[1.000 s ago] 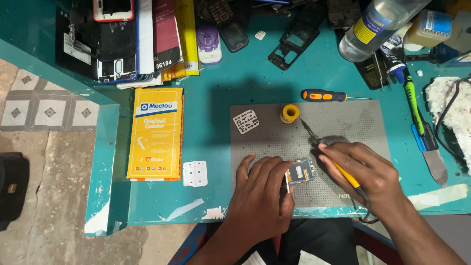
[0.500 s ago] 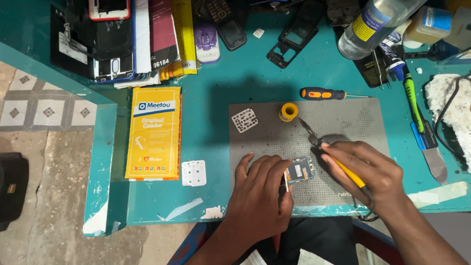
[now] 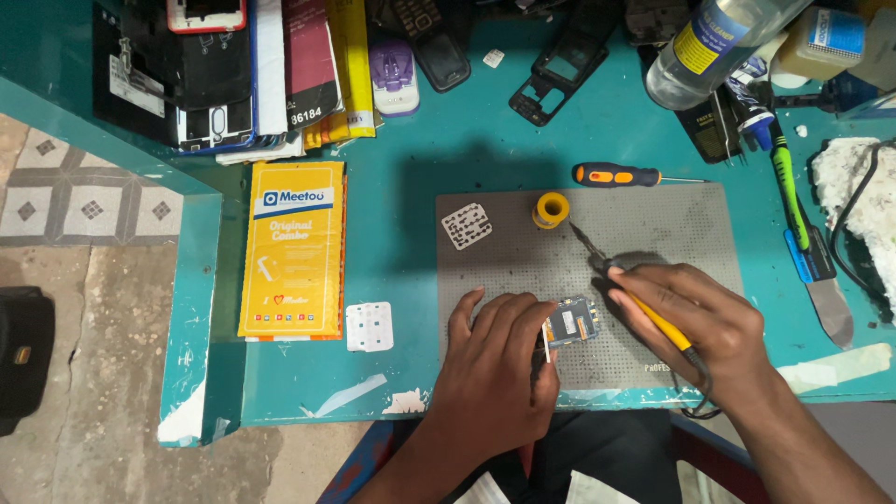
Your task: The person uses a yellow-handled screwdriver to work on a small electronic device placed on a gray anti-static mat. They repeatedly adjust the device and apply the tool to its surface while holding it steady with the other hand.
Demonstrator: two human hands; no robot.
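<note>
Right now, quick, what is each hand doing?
Left hand: closed on the small circuit board, pinning it to the grey mat.
Right hand: closed on the yellow-handled soldering iron.

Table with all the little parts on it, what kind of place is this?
Probably a phone repair bench. The left hand steadies a small circuit board on a grey mat, the right hand holds a soldering iron, and phone shells lie about.

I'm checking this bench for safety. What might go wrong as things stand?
The left hand pins the small circuit board right beside the soldering iron in the right hand, so fingers could get burned. The iron's cord trails off the table edge by the lap and could snag. The clear bottle lies tipped nearby and might leak.
</note>
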